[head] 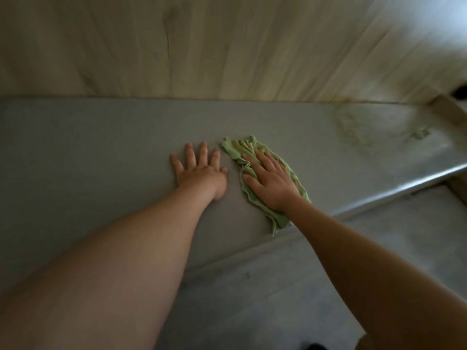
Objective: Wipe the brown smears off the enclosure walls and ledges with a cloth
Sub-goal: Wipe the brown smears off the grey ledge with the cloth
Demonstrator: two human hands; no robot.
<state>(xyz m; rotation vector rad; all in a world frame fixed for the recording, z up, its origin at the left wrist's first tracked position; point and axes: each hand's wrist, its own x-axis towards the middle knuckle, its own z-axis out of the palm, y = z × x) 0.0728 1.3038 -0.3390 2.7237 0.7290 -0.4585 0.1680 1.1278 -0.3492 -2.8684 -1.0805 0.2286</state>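
The right hand [271,181] is pressing flat, fingers straight, on the green cloth [262,180] lying on the grey ledge [101,152], while the left hand [199,170] is resting beside it, fingers spread open.

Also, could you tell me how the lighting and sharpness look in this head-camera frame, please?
Head view: dim overall, with a washed-out bright patch on the wall at upper right; glare streaks the front edge of the ledge; the wall grain looks smeared, while the right hand on the green cloth is fairly sharp; wide-angle stretch swells both forearms.
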